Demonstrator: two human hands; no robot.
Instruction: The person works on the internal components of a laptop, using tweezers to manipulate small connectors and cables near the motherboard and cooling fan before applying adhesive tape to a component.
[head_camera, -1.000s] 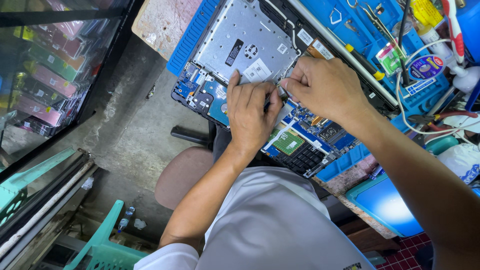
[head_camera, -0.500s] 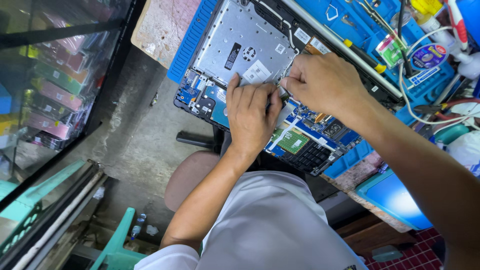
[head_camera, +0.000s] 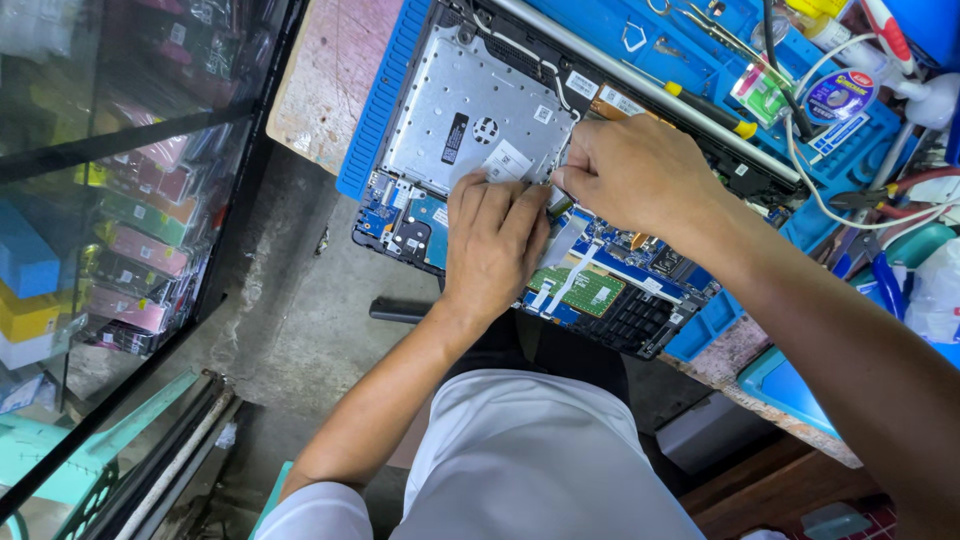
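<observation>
The left hand (head_camera: 492, 245) lies flat and open on the opened laptop's blue circuit board (head_camera: 620, 275), while the right hand (head_camera: 640, 175) pinches a small dark part (head_camera: 560, 206) beside the silver metal plate (head_camera: 470, 110).

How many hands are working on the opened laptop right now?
2: the left hand lies flat on the opened laptop, and the right hand pinches something small beside it. None seem hidden.

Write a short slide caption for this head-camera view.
Left hand and right hand meet over an opened laptop's circuit board on a blue work mat.

Head view, steeply down, close
</observation>
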